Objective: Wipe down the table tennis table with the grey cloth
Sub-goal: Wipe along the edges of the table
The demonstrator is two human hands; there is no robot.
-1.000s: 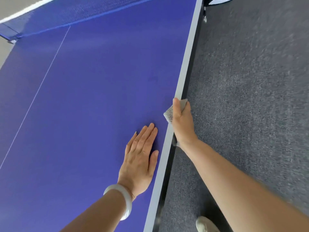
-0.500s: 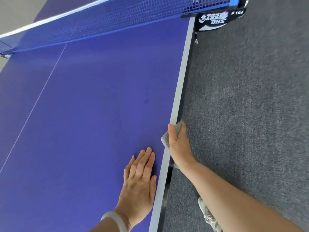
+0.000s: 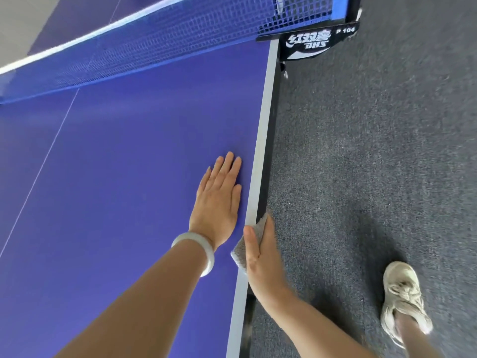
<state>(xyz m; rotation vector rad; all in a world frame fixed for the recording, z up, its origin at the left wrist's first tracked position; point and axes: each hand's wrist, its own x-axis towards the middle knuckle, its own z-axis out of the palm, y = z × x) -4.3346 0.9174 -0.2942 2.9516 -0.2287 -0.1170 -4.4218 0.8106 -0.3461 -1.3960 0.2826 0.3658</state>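
Note:
The blue table tennis table [image 3: 124, 161] fills the left of the view, with its pale side edge running up the middle. My right hand [image 3: 260, 257] grips the grey cloth [image 3: 242, 248] and presses it over that side edge, thumb on top and fingers down the outer side. Most of the cloth is hidden under the hand. My left hand [image 3: 219, 200] lies flat on the blue top just inside the edge, fingers together and pointing toward the net. It wears a pale bangle at the wrist.
The blue net [image 3: 165, 34] crosses the top, held by a black clamp post [image 3: 309, 43] at the table's side. Grey carpet [image 3: 374, 164] covers the floor on the right. My foot in a cream sneaker [image 3: 402, 303] stands on the carpet at the lower right.
The view has moved up the table toward the net, so the net post is nearer. My left hand has slid forward along the top, ahead of the right hand with the cloth.

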